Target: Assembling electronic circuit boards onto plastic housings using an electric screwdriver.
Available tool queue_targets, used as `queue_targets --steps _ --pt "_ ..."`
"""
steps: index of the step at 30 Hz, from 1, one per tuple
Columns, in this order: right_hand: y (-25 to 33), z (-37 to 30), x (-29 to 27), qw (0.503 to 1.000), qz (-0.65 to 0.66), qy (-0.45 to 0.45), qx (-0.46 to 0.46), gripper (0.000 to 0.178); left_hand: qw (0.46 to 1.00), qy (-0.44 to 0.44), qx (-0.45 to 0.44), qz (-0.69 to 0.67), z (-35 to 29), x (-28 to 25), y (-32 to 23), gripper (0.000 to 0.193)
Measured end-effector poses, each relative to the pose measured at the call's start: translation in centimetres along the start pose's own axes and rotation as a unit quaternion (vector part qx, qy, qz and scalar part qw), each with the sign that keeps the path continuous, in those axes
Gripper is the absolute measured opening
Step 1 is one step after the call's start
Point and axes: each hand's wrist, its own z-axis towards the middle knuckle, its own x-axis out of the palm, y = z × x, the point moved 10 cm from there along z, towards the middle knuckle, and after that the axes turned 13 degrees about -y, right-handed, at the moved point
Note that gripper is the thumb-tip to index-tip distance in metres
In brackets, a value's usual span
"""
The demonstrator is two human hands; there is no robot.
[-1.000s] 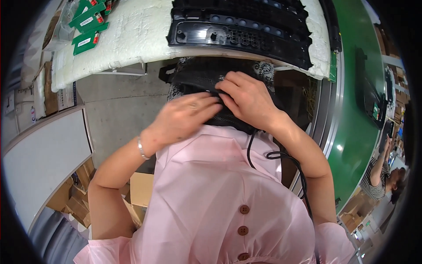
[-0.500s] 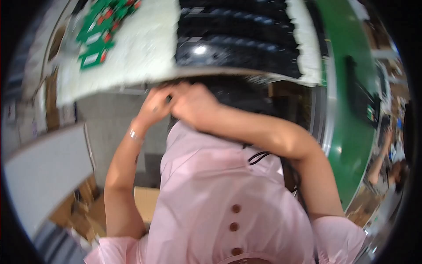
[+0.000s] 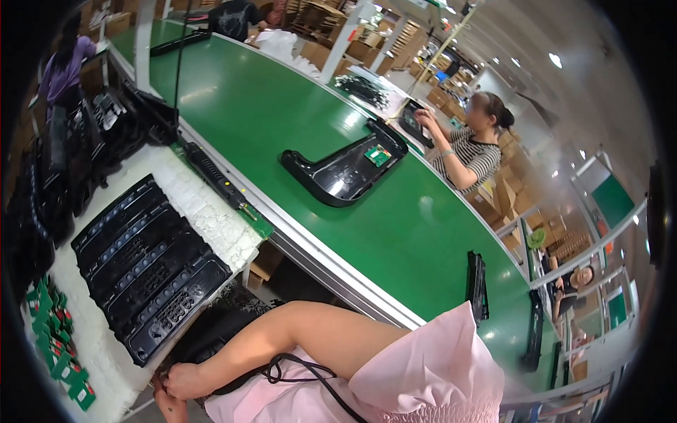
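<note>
My two hands meet low on the left, just off the near edge of a white-covered table [image 3: 106, 384]. My right hand [image 3: 185, 381] is closed, its fingers curled in against my left hand [image 3: 169, 405]. The left hand's fingers also look bent in; whatever the two hold, if anything, is hidden between them. Beside them on the table lie several black plastic panels [image 3: 148, 264] with rows of round holes, set in one block. Farther left is a loose pile of green circuit boards [image 3: 60, 345] with red parts.
A green conveyor belt [image 3: 282, 148] runs along the right behind a metal rail. It carries a large black housing [image 3: 345, 173] with a small circuit board [image 3: 379, 155]. A black electric screwdriver [image 3: 215, 176] lies by the rail. Across the belt a co-worker [image 3: 469, 148] handles a black part.
My view has swung to the right and up, bringing the belt and co-worker into sight. My hands stay together near the table edge, now low at the left of the picture.
</note>
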Motion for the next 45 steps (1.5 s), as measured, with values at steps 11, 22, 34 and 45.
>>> queue_targets --steps 11,22,34,45 --pt "-3.8 -1.2 -6.8 0.989 0.058 -0.036 0.133 0.016 0.993 0.053 0.085 0.067 -1.3 -1.7 -2.2 0.022" --pt "-7.1 -8.5 -15.1 0.795 0.454 -0.128 0.382 0.012 0.976 -0.007 0.218 0.016 -2.3 -2.5 -11.3 0.013" --pt "-7.8 -11.8 -11.3 0.586 0.595 -0.084 0.544 0.014 0.961 -0.089 0.22 0.145 -6.9 -6.0 -7.8 0.01" --pt "-11.0 -17.3 -13.1 0.557 0.557 -0.082 0.611 0.014 0.982 -0.056 0.129 0.13 -5.9 -6.4 -2.7 0.011"
